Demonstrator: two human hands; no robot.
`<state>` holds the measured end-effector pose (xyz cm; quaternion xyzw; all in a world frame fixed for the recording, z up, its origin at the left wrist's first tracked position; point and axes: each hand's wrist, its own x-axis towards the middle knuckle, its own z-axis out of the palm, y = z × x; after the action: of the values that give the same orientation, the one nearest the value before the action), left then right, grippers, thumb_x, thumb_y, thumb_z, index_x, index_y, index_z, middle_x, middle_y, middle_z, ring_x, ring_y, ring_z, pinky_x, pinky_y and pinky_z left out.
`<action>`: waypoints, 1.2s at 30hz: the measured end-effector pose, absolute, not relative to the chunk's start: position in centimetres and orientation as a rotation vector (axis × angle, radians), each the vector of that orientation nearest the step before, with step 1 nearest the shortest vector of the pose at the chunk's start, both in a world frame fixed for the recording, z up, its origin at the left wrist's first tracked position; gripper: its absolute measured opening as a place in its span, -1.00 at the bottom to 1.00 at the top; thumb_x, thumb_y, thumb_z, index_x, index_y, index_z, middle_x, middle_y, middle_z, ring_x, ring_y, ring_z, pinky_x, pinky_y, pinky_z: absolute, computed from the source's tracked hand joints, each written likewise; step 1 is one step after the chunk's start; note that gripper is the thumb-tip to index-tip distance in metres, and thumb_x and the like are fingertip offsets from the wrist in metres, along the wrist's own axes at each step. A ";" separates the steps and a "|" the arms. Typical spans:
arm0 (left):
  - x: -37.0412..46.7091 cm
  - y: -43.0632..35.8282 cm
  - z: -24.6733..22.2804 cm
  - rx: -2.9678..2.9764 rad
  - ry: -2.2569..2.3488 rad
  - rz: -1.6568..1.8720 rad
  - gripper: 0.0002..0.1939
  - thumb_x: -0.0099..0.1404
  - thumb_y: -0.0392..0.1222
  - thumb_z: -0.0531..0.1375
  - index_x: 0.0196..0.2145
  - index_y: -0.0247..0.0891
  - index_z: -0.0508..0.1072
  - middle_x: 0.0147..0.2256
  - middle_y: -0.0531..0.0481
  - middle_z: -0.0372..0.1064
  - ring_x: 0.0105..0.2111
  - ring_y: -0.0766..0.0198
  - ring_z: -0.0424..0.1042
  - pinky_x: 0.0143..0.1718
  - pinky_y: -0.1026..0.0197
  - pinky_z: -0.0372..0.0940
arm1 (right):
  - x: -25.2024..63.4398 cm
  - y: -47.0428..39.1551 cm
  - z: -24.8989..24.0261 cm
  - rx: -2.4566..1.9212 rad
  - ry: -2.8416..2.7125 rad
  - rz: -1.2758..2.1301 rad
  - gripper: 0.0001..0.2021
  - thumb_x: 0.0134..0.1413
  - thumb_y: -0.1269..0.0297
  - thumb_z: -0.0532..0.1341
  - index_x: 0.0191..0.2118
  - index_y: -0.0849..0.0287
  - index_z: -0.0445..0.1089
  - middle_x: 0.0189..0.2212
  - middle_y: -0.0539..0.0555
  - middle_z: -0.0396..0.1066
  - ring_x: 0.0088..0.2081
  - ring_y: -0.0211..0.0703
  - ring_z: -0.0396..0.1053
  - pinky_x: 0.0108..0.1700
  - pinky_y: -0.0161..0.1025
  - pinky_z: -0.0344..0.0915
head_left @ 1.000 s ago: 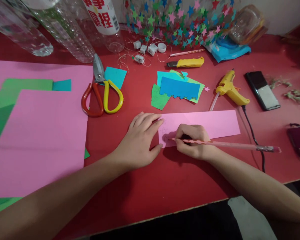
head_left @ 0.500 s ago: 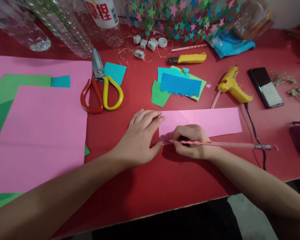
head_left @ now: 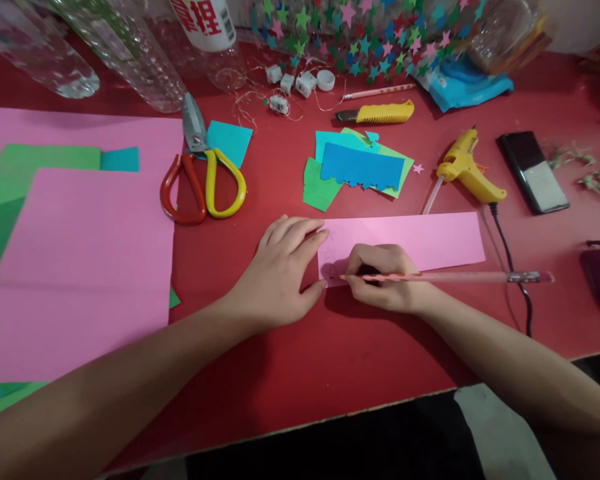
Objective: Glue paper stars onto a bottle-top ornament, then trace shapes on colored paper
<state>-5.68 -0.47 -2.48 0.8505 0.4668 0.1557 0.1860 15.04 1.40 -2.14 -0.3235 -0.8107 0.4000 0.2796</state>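
Note:
A pink paper strip (head_left: 445, 237) lies on the red table (head_left: 300, 407), with faint pencil marks at its left end. My right hand (head_left: 385, 277) grips a long pink pencil (head_left: 465, 277), its tip touching the strip near the lower left corner. The pencil's far end points to the right. Flat on the table, my left hand (head_left: 285, 273) has its fingers spread, and the fingertips and thumb rest at the strip's left edge. Behind the strip are blue (head_left: 363, 167) and green (head_left: 321, 187) paper scraps and a small pink star (head_left: 418, 169).
Scissors (head_left: 195, 133) and large pink sheets (head_left: 90, 267) lie to the left. A yellow cutter (head_left: 385, 113), a glue gun (head_left: 473, 173) with its cord and a phone (head_left: 534, 173) are beyond the strip. Bottles (head_left: 207, 33) and string lights (head_left: 280, 103) line the back.
The back end of the pencil has swung slightly away from me, and its tip has shifted a little on the strip. My left hand stays in place.

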 end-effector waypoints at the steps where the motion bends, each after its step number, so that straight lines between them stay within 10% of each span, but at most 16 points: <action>1: -5.7 -0.5 -2.5 2.394 1.316 0.440 -0.42 0.19 -0.16 0.16 0.15 -0.41 0.26 0.16 -0.28 0.18 0.19 -0.08 0.12 0.27 -0.23 -0.03 | 15.1 1.4 -2.1 -0.875 -2.170 1.075 -0.86 -0.06 0.53 0.12 -0.51 0.17 0.19 -0.63 -0.14 0.20 -0.62 -0.46 0.08 -0.55 -0.45 0.02; 19: -5.8 -0.5 -2.3 2.387 1.319 0.421 -0.41 0.20 -0.15 0.16 0.16 -0.41 0.25 0.17 -0.28 0.17 0.19 -0.08 0.11 0.28 -0.22 -0.03 | 15.3 1.5 -2.0 -0.990 -2.065 1.203 -0.88 -0.05 0.50 0.16 -0.51 0.18 0.24 -0.60 -0.11 0.26 -0.59 -0.43 0.15 -0.54 -0.43 0.08; 27: -5.9 -0.6 -2.3 2.384 1.297 0.432 -0.42 0.21 -0.18 0.14 0.18 -0.32 0.22 0.18 -0.24 0.15 0.20 -0.07 0.11 0.29 -0.23 -0.09 | 15.6 2.0 -1.9 -1.156 -1.445 1.321 -0.78 0.26 0.17 0.07 -0.40 0.13 0.23 -0.62 -0.09 0.33 -0.66 -0.38 0.22 -0.60 -0.39 0.17; 36: -6.0 -0.6 -3.2 2.444 1.269 0.448 -0.47 0.34 0.01 0.09 0.17 -0.33 0.21 0.23 -0.27 0.12 0.28 -0.07 0.02 0.29 -0.26 -0.12 | 15.7 2.2 -1.6 -0.975 -1.967 0.758 -0.87 0.21 0.38 0.14 -0.16 0.14 0.41 -0.27 0.08 0.49 -0.27 -0.25 0.41 -0.22 -0.29 0.31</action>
<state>-6.05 -0.56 -3.25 0.8624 0.4480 0.1580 0.1749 15.67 2.25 -1.56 -0.3852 -0.7770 0.2993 0.3980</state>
